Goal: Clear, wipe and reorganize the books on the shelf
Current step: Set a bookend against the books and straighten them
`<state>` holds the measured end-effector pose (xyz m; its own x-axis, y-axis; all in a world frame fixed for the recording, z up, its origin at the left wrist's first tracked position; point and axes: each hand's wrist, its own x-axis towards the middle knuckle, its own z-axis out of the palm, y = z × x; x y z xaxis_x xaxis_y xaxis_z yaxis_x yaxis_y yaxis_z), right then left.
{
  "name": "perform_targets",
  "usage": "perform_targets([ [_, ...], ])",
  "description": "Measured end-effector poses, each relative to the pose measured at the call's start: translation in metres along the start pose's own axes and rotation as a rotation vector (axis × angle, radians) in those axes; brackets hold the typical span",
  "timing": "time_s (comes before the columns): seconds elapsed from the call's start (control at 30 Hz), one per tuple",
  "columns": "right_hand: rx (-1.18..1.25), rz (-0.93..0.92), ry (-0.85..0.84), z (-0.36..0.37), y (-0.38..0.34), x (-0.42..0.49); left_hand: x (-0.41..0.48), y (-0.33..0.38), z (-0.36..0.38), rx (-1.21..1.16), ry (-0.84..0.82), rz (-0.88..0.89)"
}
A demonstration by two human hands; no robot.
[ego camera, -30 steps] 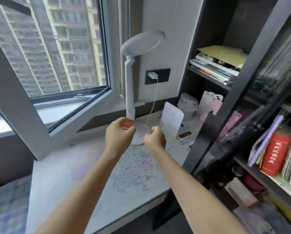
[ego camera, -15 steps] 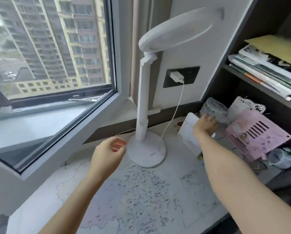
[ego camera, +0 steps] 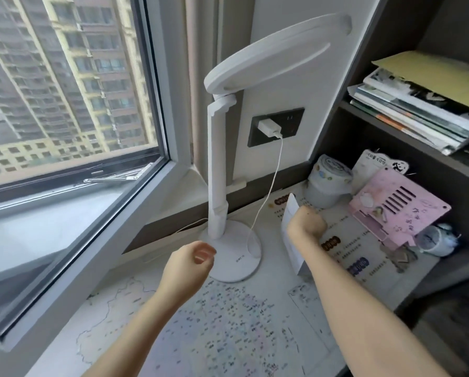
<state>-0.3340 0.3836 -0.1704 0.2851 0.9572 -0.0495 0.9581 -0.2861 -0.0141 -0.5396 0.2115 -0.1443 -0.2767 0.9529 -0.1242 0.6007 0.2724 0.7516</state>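
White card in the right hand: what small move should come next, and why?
Probably lay the white card flat on the desk: the right hand grips it on edge beside the lamp base, and the left hand hangs empty.

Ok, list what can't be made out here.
1. Head view: the right hand grips the white card, but its fingertips are hidden behind its own knuckles.
2. Head view: the stacked books run off the right edge; titles are blurred.
3. Head view: print on the desk mat is too small to read.
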Motion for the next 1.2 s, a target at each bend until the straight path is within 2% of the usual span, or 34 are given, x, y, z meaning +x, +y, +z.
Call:
perform_targets([
  [0.13, 0.027, -0.091, -0.063, -0.018, 0.013, -0.055, -0.014, 0.002, 0.003, 0.058, 0.053, 0.034],
  [0.23, -0.040, -0.339, -0.085, -0.028, 0.025, -0.114, -0.030, 0.003, 0.001, 0.170, 0.107, 0.122],
  [0.37, -0.007, -0.623, -0.151, -0.028, 0.053, -0.189, -0.058, -0.010, -0.004, 0.369, -0.133, 0.340],
  [0.43, 0.023, -0.696, -0.207, -0.028, 0.065, -0.213, -0.073, -0.021, -0.005, 0.436, -0.279, 0.435],
  [0.53, 0.078, -0.731, -0.307, -0.023, 0.080, -0.238, -0.103, -0.039, -0.001, 0.441, -0.436, 0.486],
  [0.63, 0.094, -0.730, -0.393, -0.012, 0.086, -0.249, -0.121, -0.054, 0.013, 0.392, -0.435, 0.502],
  [0.7, 0.071, -0.716, -0.393, -0.006, 0.085, -0.255, -0.130, -0.061, 0.021, 0.378, -0.428, 0.496],
  [0.83, -0.051, -0.571, -0.343, -0.003, 0.095, -0.258, -0.142, -0.067, 0.022, 0.349, -0.364, 0.485],
  [0.93, 0.043, -0.491, -0.335, 0.004, 0.109, -0.259, -0.140, -0.079, 0.009, 0.325, -0.290, 0.418],
  [1.07, 0.192, -0.523, -0.308, 0.007, 0.129, -0.271, -0.135, -0.096, -0.016, 0.297, -0.143, 0.348],
  [1.2, 0.363, -0.618, -0.358, 0.005, 0.149, -0.300, -0.142, -0.101, -0.025, 0.334, -0.155, 0.309],
])
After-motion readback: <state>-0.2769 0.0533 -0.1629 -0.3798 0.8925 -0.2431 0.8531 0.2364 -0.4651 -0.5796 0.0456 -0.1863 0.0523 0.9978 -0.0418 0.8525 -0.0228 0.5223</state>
